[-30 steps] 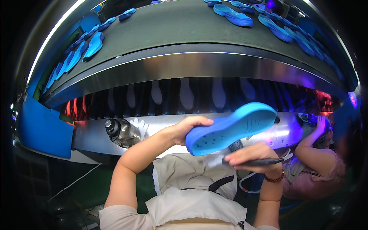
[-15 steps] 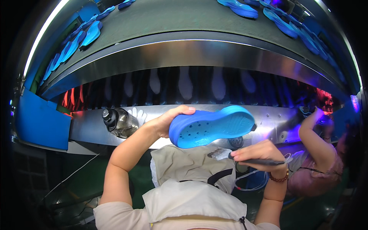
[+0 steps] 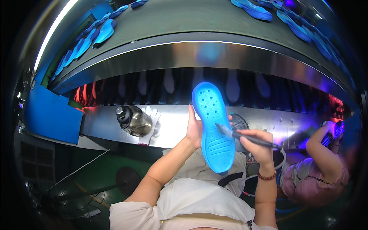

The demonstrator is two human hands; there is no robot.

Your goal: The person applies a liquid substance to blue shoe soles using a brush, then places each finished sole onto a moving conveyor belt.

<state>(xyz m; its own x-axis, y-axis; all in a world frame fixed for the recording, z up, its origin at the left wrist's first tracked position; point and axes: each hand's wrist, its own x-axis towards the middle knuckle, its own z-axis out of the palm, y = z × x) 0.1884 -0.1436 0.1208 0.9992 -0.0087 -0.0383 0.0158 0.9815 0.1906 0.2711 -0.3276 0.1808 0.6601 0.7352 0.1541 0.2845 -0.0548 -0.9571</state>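
Observation:
A bright blue shoe sole point(image 3: 218, 111) stands nearly upright before me, its face with small holes at the upper end and ridges lower down turned toward me. My left hand point(image 3: 194, 130) is closed round its left edge; its fingertips show at the right edge and the rest are hidden behind it. In my right hand point(image 3: 260, 147) is a brush point(image 3: 227, 132) with a dark handle, gripped between thumb and fingers. The bristles lie over the middle of the sole, seemingly touching it.
A metal ledge point(image 3: 176, 126) runs ahead, holding a dark-capped bottle point(image 3: 135, 120), a white glove point(image 3: 155, 117) and a dark round mesh item point(image 3: 239, 122). Beyond is a green conveyor belt point(image 3: 184, 19) carrying several blue soles point(image 3: 104, 32). Another person point(image 3: 314, 168) works at right.
The sole has swung from lying sideways to nearly upright, its face now toward me. My right hand has risen, bringing the brush from below the sole onto its middle.

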